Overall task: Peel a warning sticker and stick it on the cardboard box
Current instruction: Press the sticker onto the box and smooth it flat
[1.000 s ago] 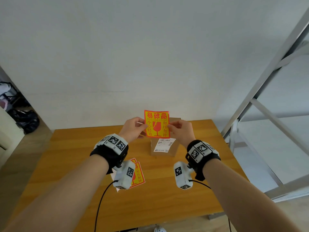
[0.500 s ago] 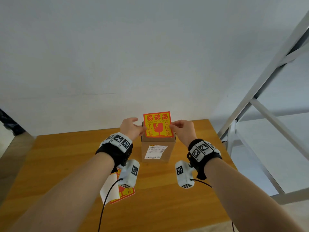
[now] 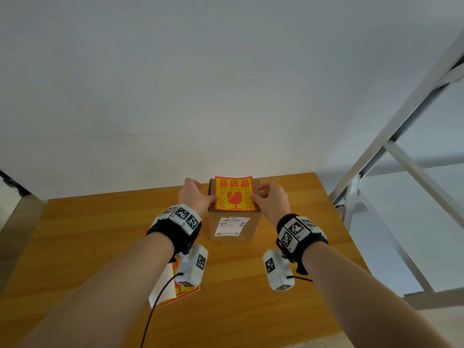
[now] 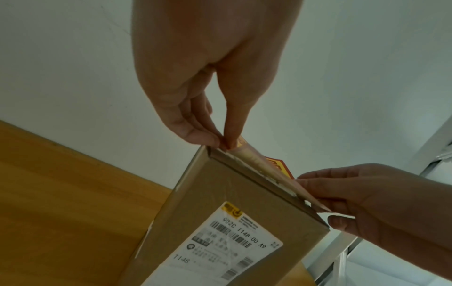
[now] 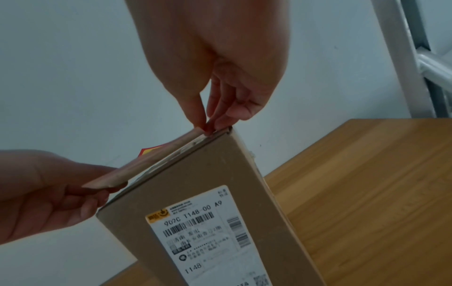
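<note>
A red and yellow warning sticker [image 3: 234, 193] hangs just above the top of a small brown cardboard box [image 3: 253, 228] standing on the wooden table [image 3: 100, 237]. My left hand [image 3: 194, 195] pinches the sticker's left edge and my right hand [image 3: 270, 200] pinches its right edge. In the left wrist view the left thumb and fingers [image 4: 208, 138] hold the sticker [image 4: 278, 166] at the box [image 4: 215, 193] top's near corner. The right wrist view shows my right fingertips [image 5: 221, 123] pinching the sticker [image 5: 151, 151] at the opposite corner of the box [image 5: 195, 183]; its near edge stands slightly off the box top.
A white shipping label [image 3: 231, 226] covers the box's front face. More sticker sheets with white backing [image 3: 170, 290] lie on the table near my left forearm. A grey metal shelf frame [image 3: 401, 136] stands to the right of the table. A white wall is behind.
Both hands have lowered the sticker from mid-air down onto the level of the box top. The view has shifted, so the box now sits nearer the centre.
</note>
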### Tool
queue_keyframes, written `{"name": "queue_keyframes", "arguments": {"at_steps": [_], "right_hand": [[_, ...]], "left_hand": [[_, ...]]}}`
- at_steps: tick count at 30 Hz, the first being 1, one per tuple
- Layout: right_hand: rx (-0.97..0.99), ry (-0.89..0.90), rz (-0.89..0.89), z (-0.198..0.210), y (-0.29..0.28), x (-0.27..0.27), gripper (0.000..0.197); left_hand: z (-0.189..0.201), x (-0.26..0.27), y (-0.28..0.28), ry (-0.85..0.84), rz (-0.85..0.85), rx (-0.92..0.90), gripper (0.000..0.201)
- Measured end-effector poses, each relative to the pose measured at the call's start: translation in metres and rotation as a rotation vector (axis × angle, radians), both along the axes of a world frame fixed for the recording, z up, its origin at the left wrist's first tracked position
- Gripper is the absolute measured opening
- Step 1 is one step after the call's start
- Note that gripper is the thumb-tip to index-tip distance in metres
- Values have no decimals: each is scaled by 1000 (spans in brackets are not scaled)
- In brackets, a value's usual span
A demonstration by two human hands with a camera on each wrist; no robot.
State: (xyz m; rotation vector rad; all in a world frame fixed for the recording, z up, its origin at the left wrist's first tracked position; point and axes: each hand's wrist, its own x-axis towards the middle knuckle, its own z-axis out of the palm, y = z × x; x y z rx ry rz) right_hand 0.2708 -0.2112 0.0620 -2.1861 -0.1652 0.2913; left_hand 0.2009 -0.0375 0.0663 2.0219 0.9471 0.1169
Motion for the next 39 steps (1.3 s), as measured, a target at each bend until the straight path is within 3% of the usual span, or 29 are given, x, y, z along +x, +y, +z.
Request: {"name": "queue_keyframes", "arguments": {"at_steps": [17,31,36,39], "right_hand": [[-166,-86,-18,5,9,-4,19],[-319,-180,84,6,10,-8,19],[-370,-369,102,2,8,-9,30],[-418,-427,231,-3,13,-8,43]], "left_hand": [[3,5,-10,-49,-22,48,40],[7,4,-11,-19,-85,162,40],[0,-1,-10,-68,-269,407,34],[-10,-1,-18,-37,-484,595,47]]}}
